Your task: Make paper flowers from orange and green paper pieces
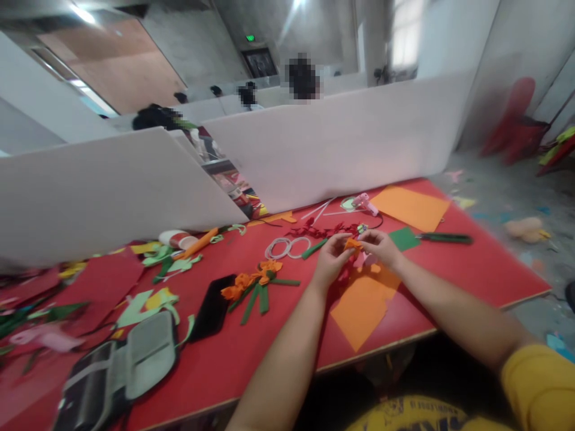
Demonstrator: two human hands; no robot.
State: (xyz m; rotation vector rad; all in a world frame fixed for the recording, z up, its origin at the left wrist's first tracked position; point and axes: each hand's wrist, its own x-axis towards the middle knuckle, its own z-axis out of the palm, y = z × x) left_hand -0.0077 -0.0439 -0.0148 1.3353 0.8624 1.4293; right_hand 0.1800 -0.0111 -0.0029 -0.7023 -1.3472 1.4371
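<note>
Between my hands is a small folded orange piece (353,243) that looks like felt or craft paper. My left hand (332,258) is closed, thumb and fingers pinching it from the left. The fingertips of my right hand (381,246) pinch its other side. Below my hands lies an orange sheet (359,308) with a ragged edge, and some pink scraps (366,259) show between the hands. Several orange flowers (245,286) with green strips (263,298) rest to the left. A row of small red pieces (321,230) lies just behind my hands.
A pink glue gun (367,204) and a large orange sheet (411,208) are at the back. To the right lie a green square (405,239) and a dark green-handled tool (444,237). Leftward are clear rings (287,248), a black phone-like slab (213,308) and an open case (150,356). White partitions (336,146) stand behind.
</note>
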